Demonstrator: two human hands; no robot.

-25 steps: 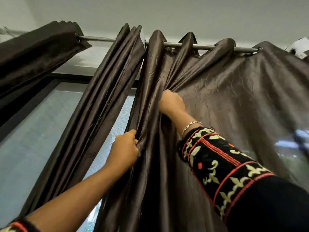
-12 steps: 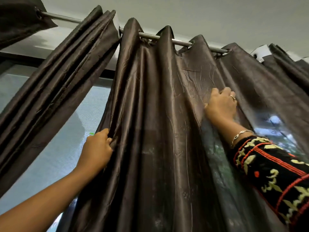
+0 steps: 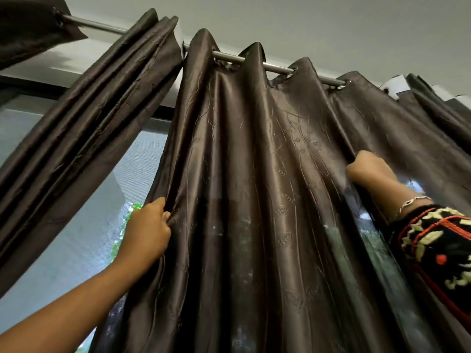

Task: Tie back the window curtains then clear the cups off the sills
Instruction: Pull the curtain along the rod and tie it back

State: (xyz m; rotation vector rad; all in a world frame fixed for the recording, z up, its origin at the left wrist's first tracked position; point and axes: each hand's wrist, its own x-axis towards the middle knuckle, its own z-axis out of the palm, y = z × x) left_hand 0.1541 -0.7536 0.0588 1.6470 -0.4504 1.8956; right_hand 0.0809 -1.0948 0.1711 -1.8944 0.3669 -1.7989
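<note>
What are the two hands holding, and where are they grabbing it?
Both grip the same brown curtain: the left hand pinches its left edge, the right hand clutches a fold farther right, higher up.

The right hand [image 3: 369, 169] is farther right now, gripping a curtain [image 3: 254, 174] fold instead of lying flat.

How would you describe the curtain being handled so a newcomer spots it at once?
Start at the metal rod under the ceiling. The curtain hangs from its middle stretch, spread in wide shiny brown folds. Unlike the bunched curtain on its left, it has the left hand gripping its edge and the right hand gripping a fold.
</note>
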